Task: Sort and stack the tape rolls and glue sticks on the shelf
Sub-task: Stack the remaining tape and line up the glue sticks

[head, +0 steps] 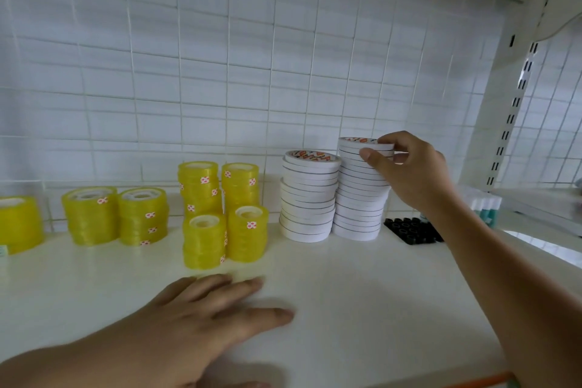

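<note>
Shelf [362,287]: white and smooth, with a wire grid behind — it carries every stack, and bare room lies along its front edge.
Yellow tape stacks [201,217]: several short columns standing left and middle, already grouped by kind; best left alone for now.
White tape stacks [307,198]: two tall columns side by side, touching, right of the yellow ones. Both lean and their rolls sit unevenly, so I'd judge them easy to topple.
Right hand [409,170]: its grip is curled round the top rolls [367,146] of the taller right-hand column, thumb at the front and fingers behind — holding them at the very crown of the stack.
Left hand [201,318]: fingers spread flat, pressing on the shelf near the front, holding nothing.
Step in hand: squaring or seating those top rolls, as it looks to me.
Doing it well: lower straight down, centre the rolls over the ones beneath, then let go gently rather than sliding sideways; the free hand could steady the column lower down.
Black tray [412,230]: just right of the white columns, partly behind the forearm.
Glue sticks [486,203]: what look like them stand at the far right, too blurred to be sure.
</note>
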`<state>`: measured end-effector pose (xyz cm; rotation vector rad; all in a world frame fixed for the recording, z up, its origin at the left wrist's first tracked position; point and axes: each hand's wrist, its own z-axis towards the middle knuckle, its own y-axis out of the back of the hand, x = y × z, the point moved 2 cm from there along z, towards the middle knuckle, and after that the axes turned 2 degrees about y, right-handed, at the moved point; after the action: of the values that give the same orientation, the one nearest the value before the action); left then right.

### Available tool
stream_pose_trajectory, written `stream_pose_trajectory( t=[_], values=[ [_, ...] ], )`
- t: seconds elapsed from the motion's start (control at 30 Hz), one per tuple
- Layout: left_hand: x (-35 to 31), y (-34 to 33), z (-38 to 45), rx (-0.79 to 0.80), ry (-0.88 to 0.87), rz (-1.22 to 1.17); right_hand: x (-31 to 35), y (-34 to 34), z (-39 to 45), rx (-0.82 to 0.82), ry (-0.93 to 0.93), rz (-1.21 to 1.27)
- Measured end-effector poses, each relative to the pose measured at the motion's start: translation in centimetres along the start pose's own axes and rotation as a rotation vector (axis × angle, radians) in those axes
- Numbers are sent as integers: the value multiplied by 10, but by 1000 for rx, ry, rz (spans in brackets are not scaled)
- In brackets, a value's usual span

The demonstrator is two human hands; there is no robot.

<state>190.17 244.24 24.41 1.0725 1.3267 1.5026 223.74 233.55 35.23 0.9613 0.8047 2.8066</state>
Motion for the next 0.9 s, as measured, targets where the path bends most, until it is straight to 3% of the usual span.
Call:
stream_pose_trajectory(
  t=[0.07,0.1,0.23,0.4,0.5,0.6,0.73,0.9],
  values=[
    [-2,14,-3,87,15,-112,0,0,-2,22,-9,-1],
    [-3,16,-2,13,-14,-127,0,-1,-3,36,-11,-13],
    [-3,22,-10,71,-35,-122,17,2,-15,44,73,-89],
    [24,16,-44,-70,134,-312,78,0,-51,22,463,-99],
    [59,12,-75,-37,265,-142,118,-14,-90,102,766,-131],
    [95,14,-117,35,427,-40,151,-39,-129,302,916,-95],
    [112,41,-181,163,616,-72,195,-82,-166,704,828,-85],
    [156,57,-272,177,774,-107,275,-138,-198,941,821,-64]
  ],
)
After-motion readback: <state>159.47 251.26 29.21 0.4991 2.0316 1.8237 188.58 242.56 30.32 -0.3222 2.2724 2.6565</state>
